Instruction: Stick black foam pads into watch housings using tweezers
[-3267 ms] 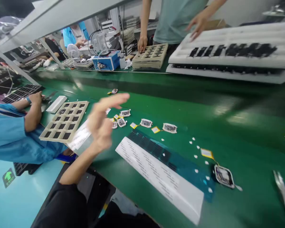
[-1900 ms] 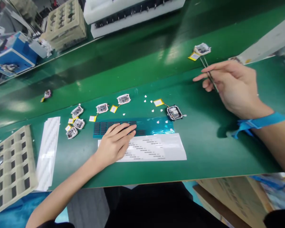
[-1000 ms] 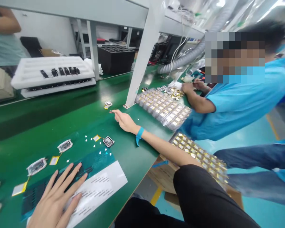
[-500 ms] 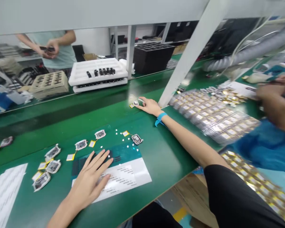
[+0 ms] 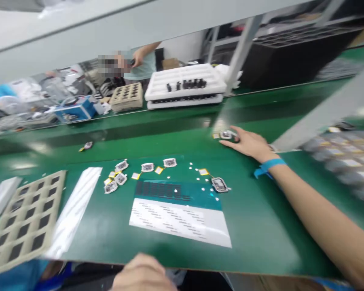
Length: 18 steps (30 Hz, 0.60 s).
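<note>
My right hand (image 5: 249, 141) reaches to the back of the green bench, a blue band around its wrist. Its thumb and forefinger close around the edges of a small white-framed circuit module (image 5: 226, 134) with a yellow-edged battery. My left hand (image 5: 144, 275) is low at the bench's front edge, blurred, its fingers hidden. Between the hands lies a printed label sheet (image 5: 178, 220), white with a teal strip. Behind it rest a dark-framed module (image 5: 219, 184), its battery (image 5: 204, 172), and more modules (image 5: 147, 167) with batteries.
At left are a beige compartment tray (image 5: 27, 216) and a white sheet (image 5: 79, 206). White foam trays (image 5: 185, 87) stand at the back. A slanted white post (image 5: 318, 109) rises beside my right wrist, with clear trays of parts (image 5: 346, 157) beyond. Another person's hand (image 5: 138, 57) shows behind.
The view has swung left. My left hand has left the label sheet and drawn back to the front edge. My right hand stays at the rear module, now further around it.
</note>
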Motion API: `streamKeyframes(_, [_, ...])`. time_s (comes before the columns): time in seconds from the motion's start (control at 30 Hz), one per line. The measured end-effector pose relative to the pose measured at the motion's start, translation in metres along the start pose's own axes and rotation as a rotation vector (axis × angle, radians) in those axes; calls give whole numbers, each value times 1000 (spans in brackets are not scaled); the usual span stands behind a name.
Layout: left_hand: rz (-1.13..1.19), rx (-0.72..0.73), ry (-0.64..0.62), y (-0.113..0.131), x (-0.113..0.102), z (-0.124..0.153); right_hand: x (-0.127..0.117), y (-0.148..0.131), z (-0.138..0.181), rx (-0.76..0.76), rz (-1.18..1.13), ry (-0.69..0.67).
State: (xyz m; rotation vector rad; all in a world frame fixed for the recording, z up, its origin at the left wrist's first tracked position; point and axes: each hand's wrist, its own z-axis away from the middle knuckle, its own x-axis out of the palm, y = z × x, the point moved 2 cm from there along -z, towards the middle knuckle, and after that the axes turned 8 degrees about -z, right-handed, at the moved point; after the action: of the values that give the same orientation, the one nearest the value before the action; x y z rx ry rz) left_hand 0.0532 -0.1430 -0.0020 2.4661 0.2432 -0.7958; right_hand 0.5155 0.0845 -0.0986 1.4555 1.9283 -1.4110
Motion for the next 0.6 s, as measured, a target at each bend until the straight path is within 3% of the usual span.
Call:
streamKeyframes(0.07, [-25,-152,98,17,7,8,6,0,-6,40,22,-7])
streamKeyframes(0.17, [1,-318,323,26,16,-3,16,0,-14,96,47,12])
streamKeyframes(0.27, [146,-294,440,31,18,-27,23,-1,-15,108,40,35])
streamKeyframes(0.47, [242,-221,285,41,27,-55,22,-3,-10,128,18,82])
streamKeyframes(0.6, [134,150,-25,15,47,-62,18,-8,-12,90,12,78])
